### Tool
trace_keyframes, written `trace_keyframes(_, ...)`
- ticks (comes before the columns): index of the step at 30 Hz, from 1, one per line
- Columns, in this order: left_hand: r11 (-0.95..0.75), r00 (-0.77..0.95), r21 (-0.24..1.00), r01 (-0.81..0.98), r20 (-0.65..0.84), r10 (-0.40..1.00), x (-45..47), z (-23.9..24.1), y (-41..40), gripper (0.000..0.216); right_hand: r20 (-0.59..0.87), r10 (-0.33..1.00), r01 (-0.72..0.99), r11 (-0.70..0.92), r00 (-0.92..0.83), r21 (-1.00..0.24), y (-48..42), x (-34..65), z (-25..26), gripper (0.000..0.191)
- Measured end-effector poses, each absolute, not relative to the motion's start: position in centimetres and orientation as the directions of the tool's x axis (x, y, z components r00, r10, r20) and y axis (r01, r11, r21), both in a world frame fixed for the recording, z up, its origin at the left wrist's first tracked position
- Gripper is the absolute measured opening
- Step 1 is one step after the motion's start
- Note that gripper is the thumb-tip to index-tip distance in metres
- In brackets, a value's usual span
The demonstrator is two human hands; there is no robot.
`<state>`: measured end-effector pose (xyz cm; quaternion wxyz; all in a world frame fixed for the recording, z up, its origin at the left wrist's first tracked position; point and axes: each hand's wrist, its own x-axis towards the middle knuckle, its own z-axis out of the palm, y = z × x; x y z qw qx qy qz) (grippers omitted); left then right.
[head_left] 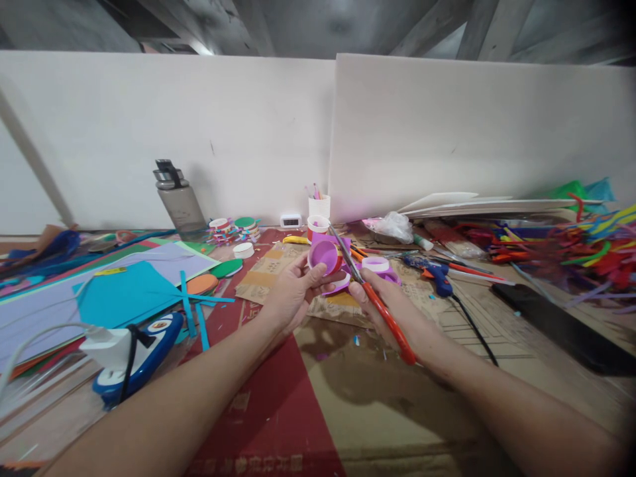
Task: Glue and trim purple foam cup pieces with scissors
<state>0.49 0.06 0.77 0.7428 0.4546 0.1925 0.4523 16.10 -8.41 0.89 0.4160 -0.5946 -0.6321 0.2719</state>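
In the head view, the left hand [297, 286] pinches a small round cup [324, 257] between its thumb and fingers. The cup is purple inside, and it tips so its open side faces the person. It is up above the middle of the table, in front of some purple paper [342, 244].

The right hand [397, 308] grips a pair of scissors [373, 299] by the red handles. The blades point up and away, just beside the cup. I cannot tell if the blades touch it.

Near the right hand there is a white ring [375, 264] with purple bits around it. A blue glue gun [438, 277] lies farther to the right, with its black cord curling toward the person.

Behind the cup stand a red and white cup [318, 228] and a white pot [318, 206] with pens in it. Blue paper [132, 295] lies on the left side, and a gray bottle [179, 205] stands by the white wall [248, 126].
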Motion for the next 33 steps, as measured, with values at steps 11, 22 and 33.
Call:
trace_keyframes(11, 0.156, 0.508, 0.861, -0.484, 0.131, 0.851, 0.3, 0.7, 0.3, 0.041, 0.199, 0.979, 0.537, 0.143, 0.049, -0.831, -8.7, 16.2, 1.2, 0.037)
trace_keyframes(22, 0.141, 0.439, 0.841, -0.523, 0.124, 0.89, 0.0, 0.9, 1.0, 0.037, 0.24, 0.971, 0.593, 0.185, 0.015, -0.784, -8.6, 16.4, 1.4, 0.043)
trace_keyframes(33, 0.129, 0.452, 0.842, -0.523, 0.146, 0.88, 0.1, 0.7, 1.1, 0.044, 0.236, 0.971, 0.609, 0.202, -0.025, -0.767, -8.6, 16.3, 1.8, 0.037)
